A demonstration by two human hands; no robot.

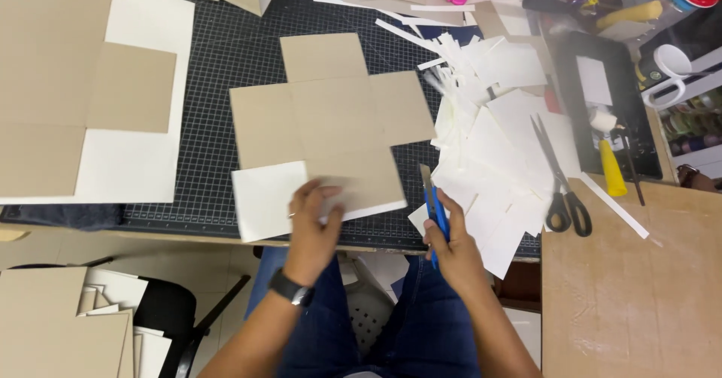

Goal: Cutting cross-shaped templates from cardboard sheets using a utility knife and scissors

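My worktop point(226, 231) is covered by a dark cutting mat with a pale grid point(226, 54), which runs nearly to its front edge. To my right a bare brown wooden board point(632, 303) adjoins it at the corner. Below the edge I see pale floor point(248, 261), and at the lower left a black chair point(169, 310) stacked with tan and white card sheets. The light is even and soft.

Bare cutting mat point(226, 69) left of cross-shaped cardboard point(331, 115); paper scraps point(489, 145) and scissors point(560, 182) crowding right.
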